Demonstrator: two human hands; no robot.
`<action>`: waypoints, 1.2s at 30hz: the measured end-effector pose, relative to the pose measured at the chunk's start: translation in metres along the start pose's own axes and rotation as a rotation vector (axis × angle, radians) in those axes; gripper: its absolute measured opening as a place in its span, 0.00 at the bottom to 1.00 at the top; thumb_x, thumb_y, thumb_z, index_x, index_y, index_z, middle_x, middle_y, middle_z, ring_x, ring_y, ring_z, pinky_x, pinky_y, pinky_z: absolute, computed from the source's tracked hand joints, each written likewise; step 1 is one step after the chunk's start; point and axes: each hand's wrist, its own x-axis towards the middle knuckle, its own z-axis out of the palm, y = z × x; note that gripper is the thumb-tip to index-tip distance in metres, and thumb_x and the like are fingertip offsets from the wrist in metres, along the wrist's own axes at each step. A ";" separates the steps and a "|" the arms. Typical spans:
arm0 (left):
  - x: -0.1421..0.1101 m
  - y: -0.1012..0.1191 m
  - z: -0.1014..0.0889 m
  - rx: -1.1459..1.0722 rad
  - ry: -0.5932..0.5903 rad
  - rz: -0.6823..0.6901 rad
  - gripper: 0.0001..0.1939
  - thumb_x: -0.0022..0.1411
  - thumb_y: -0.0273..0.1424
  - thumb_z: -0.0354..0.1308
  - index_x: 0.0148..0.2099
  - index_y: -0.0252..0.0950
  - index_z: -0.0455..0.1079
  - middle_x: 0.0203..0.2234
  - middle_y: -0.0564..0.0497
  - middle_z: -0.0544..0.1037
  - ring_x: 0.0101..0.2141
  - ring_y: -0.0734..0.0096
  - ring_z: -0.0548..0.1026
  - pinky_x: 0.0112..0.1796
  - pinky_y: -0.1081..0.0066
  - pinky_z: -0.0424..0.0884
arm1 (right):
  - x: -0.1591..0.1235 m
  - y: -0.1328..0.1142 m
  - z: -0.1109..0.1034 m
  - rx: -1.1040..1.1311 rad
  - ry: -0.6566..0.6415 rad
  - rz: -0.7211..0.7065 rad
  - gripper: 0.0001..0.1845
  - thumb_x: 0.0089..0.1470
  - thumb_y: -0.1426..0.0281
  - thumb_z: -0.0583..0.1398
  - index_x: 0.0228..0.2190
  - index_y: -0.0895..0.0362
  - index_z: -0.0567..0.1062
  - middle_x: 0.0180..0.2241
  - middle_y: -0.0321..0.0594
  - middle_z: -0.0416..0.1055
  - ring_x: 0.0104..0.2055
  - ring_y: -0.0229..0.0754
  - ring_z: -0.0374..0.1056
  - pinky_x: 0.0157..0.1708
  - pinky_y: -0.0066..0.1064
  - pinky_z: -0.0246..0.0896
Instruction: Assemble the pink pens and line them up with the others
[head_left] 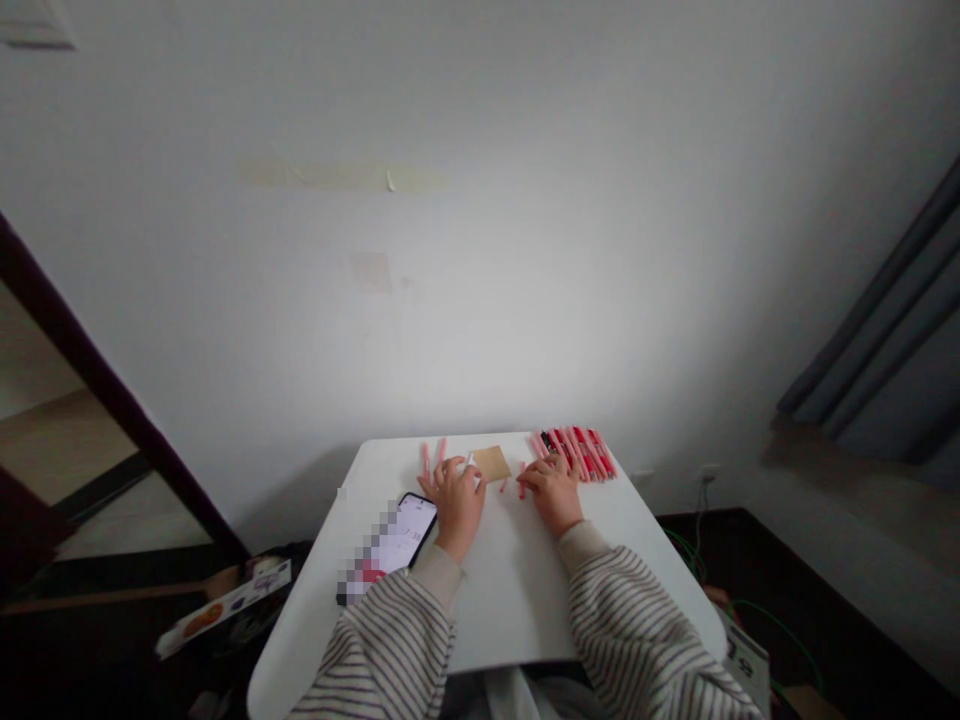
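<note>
My left hand (457, 500) rests on the white table (495, 590), fingers curled around a thin white stick whose tip pokes out near a small brown card (493, 462). My right hand (553, 492) lies beside it, fingers bent, pinching a short pink piece (521, 483) against the table. A row of several pink and red pens (576, 452) lies at the table's far right, just beyond my right hand. Two pink pens (431, 455) lie at the far edge beyond my left hand.
A phone (390, 545) with a lit screen lies on the table left of my left hand. A white wall stands right behind the table. A cardboard box (225, 600) sits on the floor at left, green cables (697, 560) at right, dark curtains (885, 340) far right.
</note>
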 end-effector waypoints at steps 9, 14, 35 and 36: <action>0.001 -0.006 0.000 0.074 -0.027 -0.034 0.14 0.55 0.33 0.58 0.45 0.43 0.72 0.50 0.45 0.68 0.54 0.52 0.60 0.55 0.33 0.46 | 0.001 -0.004 -0.001 0.046 -0.013 -0.035 0.08 0.55 0.67 0.60 0.34 0.41 0.79 0.40 0.32 0.76 0.50 0.47 0.57 0.58 0.54 0.26; 0.001 -0.006 -0.001 0.099 -0.043 -0.056 0.13 0.56 0.34 0.57 0.45 0.42 0.72 0.50 0.45 0.69 0.54 0.51 0.60 0.54 0.33 0.47 | 0.001 -0.003 0.001 0.054 -0.020 -0.036 0.08 0.55 0.67 0.60 0.34 0.41 0.79 0.40 0.32 0.76 0.49 0.46 0.57 0.58 0.53 0.27; -0.001 -0.007 -0.002 0.247 0.050 -0.090 0.14 0.58 0.33 0.51 0.42 0.36 0.73 0.44 0.42 0.72 0.52 0.51 0.62 0.54 0.36 0.51 | 0.000 -0.002 0.004 0.029 -0.005 0.130 0.06 0.53 0.70 0.61 0.31 0.48 0.78 0.39 0.33 0.76 0.51 0.47 0.56 0.57 0.52 0.27; -0.001 -0.007 -0.002 0.248 0.051 -0.091 0.14 0.58 0.33 0.50 0.42 0.35 0.73 0.44 0.42 0.72 0.52 0.51 0.62 0.53 0.36 0.52 | 0.001 -0.002 0.004 0.028 -0.004 0.129 0.06 0.53 0.70 0.61 0.31 0.48 0.78 0.39 0.33 0.76 0.51 0.47 0.56 0.57 0.52 0.27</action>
